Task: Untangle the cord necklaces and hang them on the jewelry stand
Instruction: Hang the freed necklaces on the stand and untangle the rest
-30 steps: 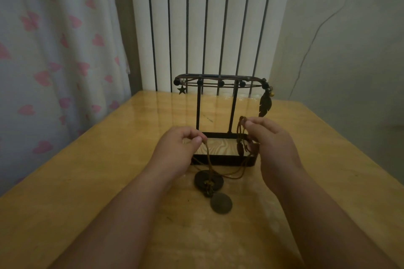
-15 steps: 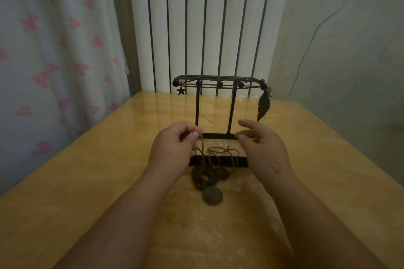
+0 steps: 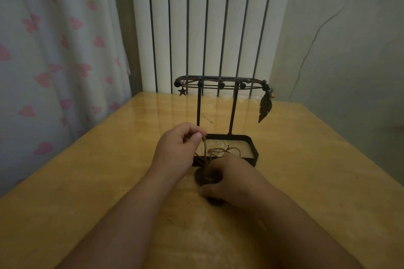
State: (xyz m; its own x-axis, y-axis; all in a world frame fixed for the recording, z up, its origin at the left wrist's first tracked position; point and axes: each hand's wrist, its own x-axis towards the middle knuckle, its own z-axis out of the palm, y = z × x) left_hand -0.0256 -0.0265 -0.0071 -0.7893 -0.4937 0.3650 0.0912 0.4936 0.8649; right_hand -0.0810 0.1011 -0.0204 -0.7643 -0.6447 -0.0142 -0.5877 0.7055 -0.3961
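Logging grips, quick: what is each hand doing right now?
Left hand: pinches the cord.
Right hand: fingers curled on a pendant.

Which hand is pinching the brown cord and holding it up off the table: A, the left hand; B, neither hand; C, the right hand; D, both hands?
A: the left hand pinches the cord between thumb and fingertip beside the stand, while the right hand curls over the round pendants down on the table.
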